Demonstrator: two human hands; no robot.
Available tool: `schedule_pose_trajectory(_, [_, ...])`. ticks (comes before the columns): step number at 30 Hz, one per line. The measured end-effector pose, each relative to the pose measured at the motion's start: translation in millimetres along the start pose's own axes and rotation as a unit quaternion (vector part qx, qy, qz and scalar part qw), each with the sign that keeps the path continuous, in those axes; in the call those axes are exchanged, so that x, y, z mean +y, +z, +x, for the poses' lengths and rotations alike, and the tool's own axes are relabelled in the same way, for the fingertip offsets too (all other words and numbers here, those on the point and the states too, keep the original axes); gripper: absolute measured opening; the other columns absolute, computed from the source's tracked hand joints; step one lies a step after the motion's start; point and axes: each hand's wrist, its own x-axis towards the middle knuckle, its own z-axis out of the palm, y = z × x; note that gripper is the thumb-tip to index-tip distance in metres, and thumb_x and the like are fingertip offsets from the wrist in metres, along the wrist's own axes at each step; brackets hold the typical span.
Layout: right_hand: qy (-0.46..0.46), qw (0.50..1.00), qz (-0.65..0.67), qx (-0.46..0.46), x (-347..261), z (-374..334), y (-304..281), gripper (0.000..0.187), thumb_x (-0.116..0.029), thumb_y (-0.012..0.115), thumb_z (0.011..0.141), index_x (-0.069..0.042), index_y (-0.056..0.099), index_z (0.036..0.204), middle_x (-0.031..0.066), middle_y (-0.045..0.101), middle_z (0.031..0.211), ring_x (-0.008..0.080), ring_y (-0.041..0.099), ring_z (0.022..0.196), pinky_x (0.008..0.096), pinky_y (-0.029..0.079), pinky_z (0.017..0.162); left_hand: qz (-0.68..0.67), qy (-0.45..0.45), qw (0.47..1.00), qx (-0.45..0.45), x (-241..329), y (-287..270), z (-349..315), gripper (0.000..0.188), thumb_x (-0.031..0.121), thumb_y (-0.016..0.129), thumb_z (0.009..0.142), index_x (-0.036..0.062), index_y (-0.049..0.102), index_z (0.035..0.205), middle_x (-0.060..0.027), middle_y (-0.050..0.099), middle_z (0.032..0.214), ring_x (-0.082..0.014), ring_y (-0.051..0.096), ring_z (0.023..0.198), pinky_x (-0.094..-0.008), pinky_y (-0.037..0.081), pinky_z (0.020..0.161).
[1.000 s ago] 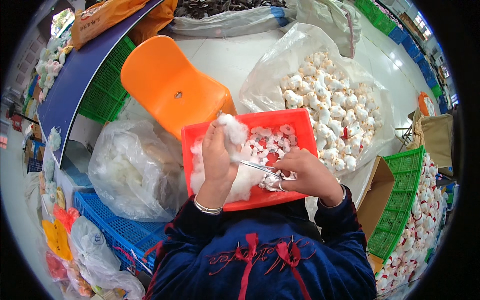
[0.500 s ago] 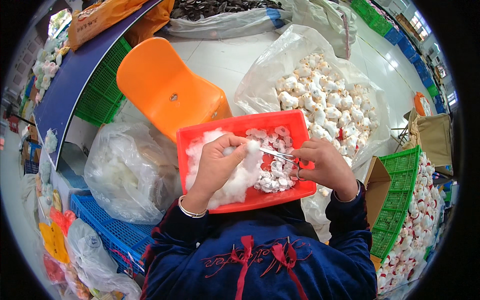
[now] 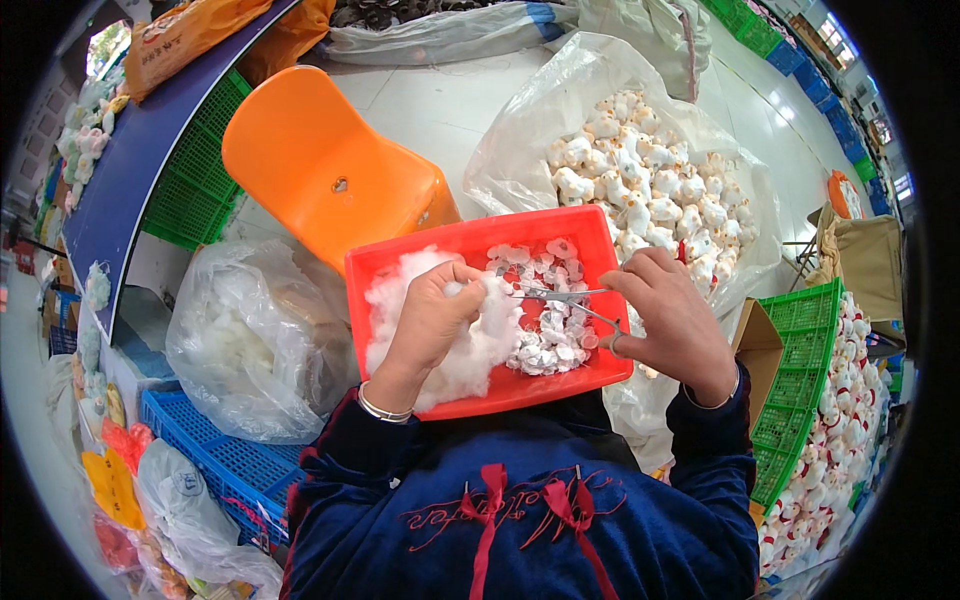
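Note:
My left hand (image 3: 432, 322) is closed in a pinch on white fibre stuffing above a red plastic tray (image 3: 480, 402). Loose stuffing (image 3: 462, 368) fills the tray's left side, and small pale fabric-like pieces (image 3: 548, 352) lie heaped on its right. In my right hand (image 3: 668, 318) are silver scissor-handled forceps (image 3: 562, 296), thumb and fingers on the spread handles. Their thin tips point left, at the edge of the fluff beside my left fingers. The tray sits against my front, tilted slightly.
Beyond the tray stands an orange chair (image 3: 325, 185). A clear bag of small white plush pieces (image 3: 650, 190) is at far right; another bag of stuffing (image 3: 245, 345) is at left. Blue crates (image 3: 225, 450) flank me left, a green crate (image 3: 795, 390) right.
The forceps' handles have spread apart, and their tips have come away from the wad in my left fingers. My right hand has shifted slightly right and turned. The whole view has moved a little.

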Motion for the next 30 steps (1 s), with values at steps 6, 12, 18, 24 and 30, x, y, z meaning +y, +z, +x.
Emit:
schedule_pose_trajectory(6, [-0.006, 0.999, -0.037, -0.001, 0, 7, 13, 0.049, -0.021, 0.086, 0.069, -0.009, 0.070, 0.114, 0.0085, 0.065, 0.105, 0.0308, 0.058, 0.110, 0.0456, 0.046, 0.094, -0.037, -0.018, 0.999, -0.012, 6, 7, -5, 0.004, 0.008, 0.069, 0.096, 0.0058, 0.067, 0.099, 0.0021, 0.063, 0.079, -0.0042, 0.055, 0.062, -0.0184, 0.043, 0.057])
schedule_pose_trajectory(12, [0.025, 0.994, -0.037, -0.102, 2, 11, 8, 0.030, -0.022, 0.081, 0.075, -0.010, 0.073, 0.102, 0.0068, 0.066, 0.090, 0.0298, 0.063, 0.096, 0.0437, 0.045, 0.088, -0.020, -0.015, 0.999, -0.021, 12, 4, -9, 0.010, 0.010, 0.071, 0.097, 0.0024, 0.072, 0.102, -0.0011, 0.068, 0.086, -0.0041, 0.057, 0.070, -0.0197, 0.045, 0.063])
schedule_pose_trajectory(18, [-0.015, 0.991, 0.008, -0.130, 7, 18, 10, 0.032, -0.022, 0.081, 0.077, -0.010, 0.073, 0.106, 0.0079, 0.067, 0.096, 0.0295, 0.063, 0.102, 0.0440, 0.045, 0.089, 0.023, -0.004, 0.998, -0.060, 10, 6, -11, 0.011, 0.011, 0.072, 0.097, 0.0030, 0.072, 0.104, -0.0008, 0.068, 0.084, -0.0043, 0.057, 0.070, -0.0191, 0.045, 0.063])
schedule_pose_trajectory(24, [-0.018, 1.000, -0.016, 0.004, 7, 11, -3, 0.054, -0.024, 0.086, 0.070, -0.009, 0.069, 0.119, 0.0090, 0.065, 0.109, 0.0314, 0.057, 0.112, 0.0443, 0.046, 0.095, -0.030, 0.000, 1.000, 0.005, 4, -2, -2, 0.010, 0.013, 0.071, 0.098, 0.0034, 0.072, 0.102, -0.0004, 0.067, 0.083, -0.0042, 0.055, 0.069, -0.0192, 0.045, 0.064])
schedule_pose_trajectory(30, [-0.019, 0.997, -0.074, -0.014, 1, 16, 2, 0.043, -0.018, 0.084, 0.070, -0.009, 0.070, 0.110, 0.0073, 0.065, 0.101, 0.0289, 0.059, 0.104, 0.0437, 0.046, 0.089, -0.034, -0.020, 0.999, 0.005, 12, 6, -6, 0.010, 0.013, 0.071, 0.098, 0.0035, 0.071, 0.101, -0.0006, 0.066, 0.081, -0.0048, 0.056, 0.066, -0.0181, 0.043, 0.059])
